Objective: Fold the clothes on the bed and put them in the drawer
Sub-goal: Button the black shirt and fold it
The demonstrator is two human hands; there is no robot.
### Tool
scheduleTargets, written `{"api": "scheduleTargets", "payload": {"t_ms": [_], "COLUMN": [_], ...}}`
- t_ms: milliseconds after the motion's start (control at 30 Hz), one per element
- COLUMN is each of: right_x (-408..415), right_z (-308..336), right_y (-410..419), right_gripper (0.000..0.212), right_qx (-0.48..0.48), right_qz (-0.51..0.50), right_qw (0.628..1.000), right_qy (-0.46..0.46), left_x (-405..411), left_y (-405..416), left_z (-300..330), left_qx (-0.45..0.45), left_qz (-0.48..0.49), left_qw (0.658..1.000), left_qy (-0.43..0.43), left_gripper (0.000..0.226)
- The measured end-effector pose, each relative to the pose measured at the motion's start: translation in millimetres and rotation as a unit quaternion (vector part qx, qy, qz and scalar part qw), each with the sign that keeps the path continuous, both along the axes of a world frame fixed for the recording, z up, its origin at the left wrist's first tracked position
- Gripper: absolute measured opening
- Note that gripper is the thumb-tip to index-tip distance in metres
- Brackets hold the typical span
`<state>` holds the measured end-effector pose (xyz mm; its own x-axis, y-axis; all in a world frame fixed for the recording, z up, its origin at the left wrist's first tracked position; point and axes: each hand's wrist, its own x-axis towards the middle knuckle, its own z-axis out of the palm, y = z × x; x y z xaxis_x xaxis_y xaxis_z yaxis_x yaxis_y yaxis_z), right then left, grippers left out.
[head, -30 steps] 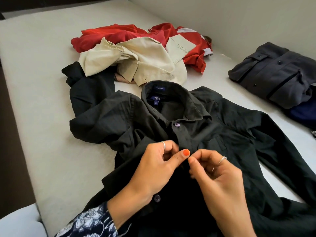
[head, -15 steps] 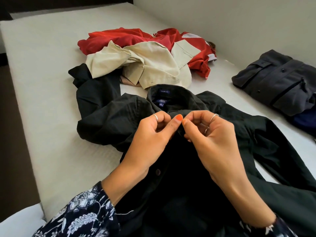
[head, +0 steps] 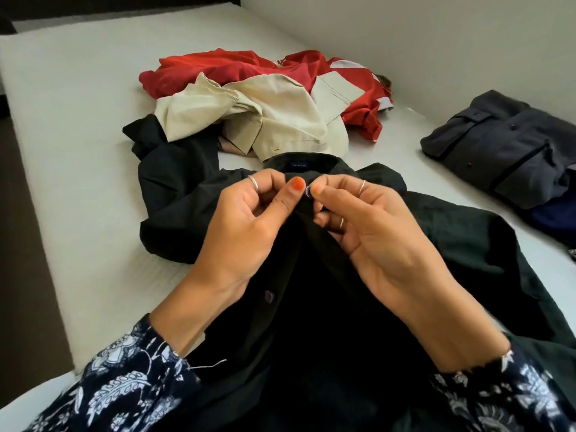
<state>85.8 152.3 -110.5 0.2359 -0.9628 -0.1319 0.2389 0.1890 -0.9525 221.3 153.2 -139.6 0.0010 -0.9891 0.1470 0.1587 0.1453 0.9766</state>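
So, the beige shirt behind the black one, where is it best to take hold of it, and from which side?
Probably at the sleeve of the beige shirt, coming from the left: it sticks out free on that side, while the right part lies on the red garment and the front edge nearly meets the black shirt.

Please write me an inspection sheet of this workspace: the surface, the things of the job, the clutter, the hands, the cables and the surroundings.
Surface: white mattress, bare of sheets.
Job's things: black button-up cotton shirt lies spread, front up; small purple button at its collar; crumpled beige shirt lies on a crumpled red garment; folded dark grey shirt sits on a dark blue garment, at right.
Clutter: nothing seen.
Hands: left hand and right hand pinch the black shirt's placket at the collar button.
Cables: nothing seen.
Surroundings: pale wall behind the bed; no drawer in view.
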Motion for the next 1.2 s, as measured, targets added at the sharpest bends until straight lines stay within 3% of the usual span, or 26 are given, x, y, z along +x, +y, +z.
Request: {"api": "scheduleTargets", "payload": {"t_ms": [100, 133, 233, 300, 400, 467, 567, 633, 700, 767, 1000, 1100, 1200], "right_x": [-7.2, -9.2, -12.7, -11.0, -6.4, -6.3, -9.1, -10.8, -11.5, -11.0, -12.4, -22.7, -34.8], "right_z": [-9.5, -14.5, -31.7, -37.8, -46.1, -49.3, -48.7, -43.4, -35.9, -29.1, -32.1, -35.9, -37.2], "right_y": [9.2, 15.4, 34.8, 42.9, 45.9, 45.1, 40.9, 33.9, 24.9, 17.9, 23.7, 32.5, 43.3], "right_gripper": [0.007, 0.004, 0.020, 0.018, 0.014, 0.011, 0.009, 0.009, 0.010, 0.009, 0.009, 0.016, 0.037], "right_qx": [-0.080, -0.122, -0.218, -0.228, -0.181, -0.150, -0.107, -0.094, -0.069, -0.033, 0.042, 0.057, 0.036], "right_qz": [-0.027, -0.039, -0.054, -0.066, -0.093, -0.112, -0.131, -0.148, -0.162, -0.169, -0.176, -0.131, -0.057], "right_qw": [0.988, 0.974, 0.908, 0.895, 0.920, 0.937, 0.958, 0.964, 0.972, 0.979, 0.983, 0.989, 0.997], "right_qy": [0.132, 0.188, 0.353, 0.379, 0.336, 0.296, 0.230, 0.199, 0.156, 0.105, 0.041, 0.035, 0.025], "left_x": [-3.2, -3.4, -3.0, -4.7, -8.6, -8.5, -5.5, -5.2, -7.3, -10.3, -18.7, -19.9, -20.1], "left_y": [0.3, -0.1, -0.5, 3.6, 12.7, 16.7, 20.2, 23.4, 25.4, 27.6, 33.6, 36.9, 36.4], "left_z": [-3.1, -4.7, -6.9, -8.2, -10.8, -9.3, -8.9, -10.5, -13.3, -19.4, -22.8, -28.5, -31.9], "left_qx": [-0.013, -0.016, -0.014, -0.016, -0.009, 0.019, 0.005, -0.083, -0.176, -0.213, -0.051, 0.002, 0.033], "left_qz": [0.021, 0.033, 0.054, 0.053, 0.002, -0.045, -0.042, 0.028, 0.090, 0.113, 0.038, -0.016, -0.009], "left_qw": [0.996, 0.994, 0.990, 0.987, 0.981, 0.983, 0.981, 0.954, 0.901, 0.877, 0.962, 0.977, 0.982], "left_qy": [-0.084, -0.101, -0.130, -0.151, -0.196, -0.179, -0.189, -0.287, -0.387, -0.415, -0.265, -0.212, -0.187], "left_gripper": [0.030, 0.029, 0.024, 0.023, 0.017, 0.008, 0.019, 0.021, 0.016, 0.016, 0.026, 0.033, 0.026]}}
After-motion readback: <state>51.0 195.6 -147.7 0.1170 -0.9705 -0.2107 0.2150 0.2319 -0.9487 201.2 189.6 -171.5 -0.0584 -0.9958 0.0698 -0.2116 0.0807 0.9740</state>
